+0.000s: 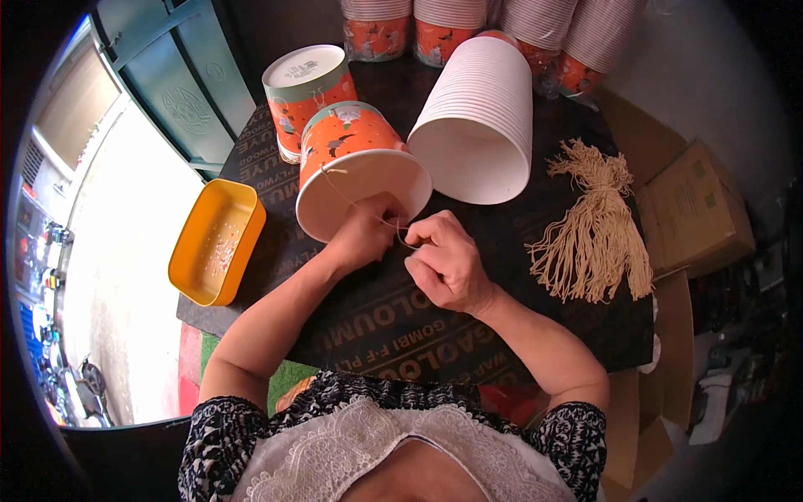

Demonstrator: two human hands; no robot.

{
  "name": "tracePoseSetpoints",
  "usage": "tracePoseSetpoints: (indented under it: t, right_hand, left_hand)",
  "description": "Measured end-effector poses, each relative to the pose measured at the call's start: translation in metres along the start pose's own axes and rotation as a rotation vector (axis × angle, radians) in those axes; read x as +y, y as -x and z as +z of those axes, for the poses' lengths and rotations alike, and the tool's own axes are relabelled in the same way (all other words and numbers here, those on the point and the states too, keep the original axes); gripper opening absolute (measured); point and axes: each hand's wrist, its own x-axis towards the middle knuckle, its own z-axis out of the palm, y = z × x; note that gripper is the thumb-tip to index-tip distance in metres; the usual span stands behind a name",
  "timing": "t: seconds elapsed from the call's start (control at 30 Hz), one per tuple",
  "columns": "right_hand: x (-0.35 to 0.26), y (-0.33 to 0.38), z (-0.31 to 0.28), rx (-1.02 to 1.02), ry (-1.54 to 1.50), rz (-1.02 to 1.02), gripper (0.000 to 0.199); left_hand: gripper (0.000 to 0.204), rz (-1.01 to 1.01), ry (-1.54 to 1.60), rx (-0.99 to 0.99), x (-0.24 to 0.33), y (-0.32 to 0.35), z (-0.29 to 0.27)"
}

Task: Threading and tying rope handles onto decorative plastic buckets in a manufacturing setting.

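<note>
An orange and green paper bucket (355, 138) lies tilted on the dark table, its white mouth toward me. A thin beige string (340, 194) is fixed at the upper left of its rim and runs across the mouth to my fingers. My left hand (368, 230) is closed on the string at the lower edge of the mouth; its fingertips are partly hidden. Just to its right, my right hand (450, 261) pinches the string's loop between thumb and bent fingers. A tied bundle of beige cotton strings (595, 222) lies at the right of the table.
A nested stack of white buckets (481, 125) lies behind my right hand. Another orange bucket (309, 92) stands upside down at the back left. A yellow tub (219, 243) with small bits sits at the left edge. Wrapped bucket stacks (447, 33) line the back; a cardboard box (698, 209) is right.
</note>
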Motion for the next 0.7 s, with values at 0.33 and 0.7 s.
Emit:
tracePoseSetpoints:
  t: [0.33, 0.7]
  right_hand:
    - [0.026, 0.011, 0.011, 0.109, 0.242, 0.260, 0.017]
    - [0.033, 0.012, 0.011, 0.013, 0.204, 0.241, 0.023]
  left_hand:
    - [0.007, 0.008, 0.072, -0.033, 0.003, -0.001, -0.002]
    - [0.004, 0.031, 0.119, -0.062, 0.000, 0.004, 0.005]
